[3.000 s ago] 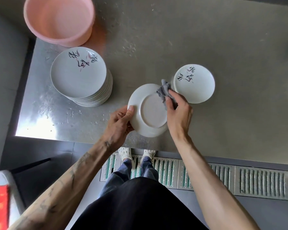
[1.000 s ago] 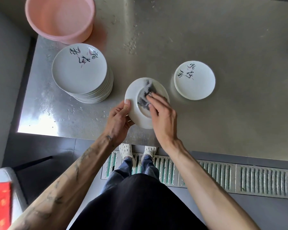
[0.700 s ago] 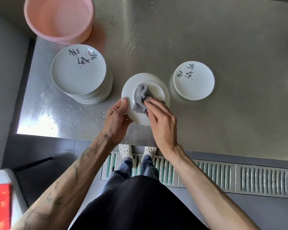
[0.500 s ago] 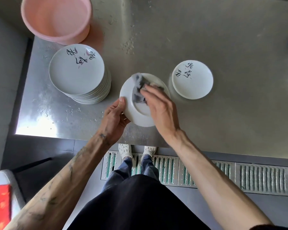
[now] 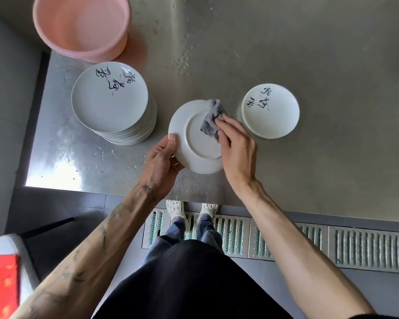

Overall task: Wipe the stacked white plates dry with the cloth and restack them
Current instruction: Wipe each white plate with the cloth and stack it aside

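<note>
My left hand (image 5: 161, 162) grips the left rim of a white plate (image 5: 191, 143) held above the steel table, underside and foot ring facing up. My right hand (image 5: 236, 148) holds a grey cloth (image 5: 211, 119) bunched under its fingertips and presses it onto the plate's upper right part. A tall stack of white plates (image 5: 112, 102) with black brush lettering stands to the left. A short stack of the same plates (image 5: 271, 110) lies to the right.
A pink plastic tub (image 5: 82, 26) stands at the back left, behind the tall stack. The steel table (image 5: 309, 54) stretches right and back; its front edge runs just below my hands. Floor drain grates (image 5: 366, 249) and my feet are below.
The plate has been turned over: earlier its inside faced up under the cloth, now its underside does. The cloth has moved to the plate's upper right edge.
</note>
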